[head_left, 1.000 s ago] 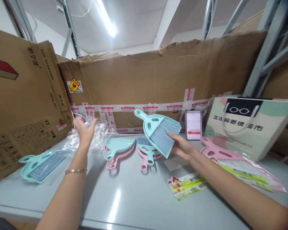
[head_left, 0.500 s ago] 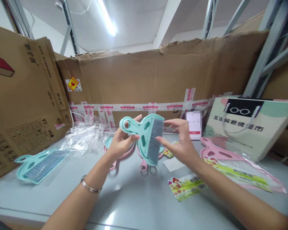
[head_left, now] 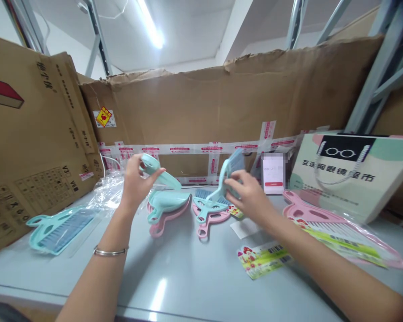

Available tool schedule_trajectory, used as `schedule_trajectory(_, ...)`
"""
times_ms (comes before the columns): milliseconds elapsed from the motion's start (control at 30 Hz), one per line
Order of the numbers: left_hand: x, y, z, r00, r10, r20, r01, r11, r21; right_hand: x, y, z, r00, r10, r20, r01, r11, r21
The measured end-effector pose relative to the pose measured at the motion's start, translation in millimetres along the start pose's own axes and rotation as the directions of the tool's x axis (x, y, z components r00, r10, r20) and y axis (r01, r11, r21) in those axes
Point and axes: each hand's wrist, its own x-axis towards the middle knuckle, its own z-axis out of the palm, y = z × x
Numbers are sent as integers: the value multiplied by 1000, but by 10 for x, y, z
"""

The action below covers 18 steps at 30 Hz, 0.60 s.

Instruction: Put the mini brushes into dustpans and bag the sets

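Dustpan (head_left: 169,180) tilts in raised left hand (head_left: 136,181), brush (head_left: 235,163) in right hand (head_left: 250,193).

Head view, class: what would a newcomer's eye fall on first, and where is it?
Probably the hands at mid-picture: the left hand holds a mint dustpan above the dustpan stack, the right hand a mint brush by the brush stack. Next, perhaps, the white bag with its glasses print, standing at the right.

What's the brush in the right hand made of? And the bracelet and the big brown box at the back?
The brush looks like smooth plastic, evenly mint-colored; its blurry bristles could be plastic strands.
The bracelet is probably metal: silvery and shiny.
The box looks like dull cardboard, brown with a ragged top edge.
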Motion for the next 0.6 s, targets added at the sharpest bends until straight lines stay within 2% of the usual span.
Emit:
schedule_trajectory(67, -32, -72, 41, 978, 4, 208, -46, 979, 198, -68, 23, 211, 984, -62, 169, 82, 990, -118)
schedule_trajectory(133, -76, -99, 92, 896, -7, 445, -136, 948, 289, -135, 6, 393, 953, -87, 292, 137, 978, -157)
schedule_trajectory(200, -116, -113, 132, 771, -25, 636, -209, 934, 290, -184, -25, 511, 921, -98, 376, 161, 977, -140)
schedule_trajectory(267, -153, -129, 151, 653, -62, 755, -233, 932, 278, -208, -44, 560, 896, -98, 433, 149, 985, -86)
schedule_trajectory(400, -220, -161, 132, 406, -277, 871, -155, 918, 365, -190, 78, 483, 896, -37, 442, 35, 999, 13)
schedule_trajectory(433, -231, -163, 123, 360, -328, 873, -135, 908, 397, -187, 168, 424, 899, 1, 438, -11, 1000, 21)
schedule_trajectory(467, -238, -162, 115, 343, -363, 867, -120, 898, 423, -196, 289, 345, 898, 54, 437, -68, 998, 17)
schedule_trajectory(500, -240, -157, 108, 360, -377, 853, -109, 891, 440, -225, 441, 244, 889, 122, 441, -136, 991, 1)
schedule_trajectory(600, -221, -121, 105, 517, -328, 791, -94, 897, 433, -490, 1036, -165, 819, 441, 366, -400, 897, -187)
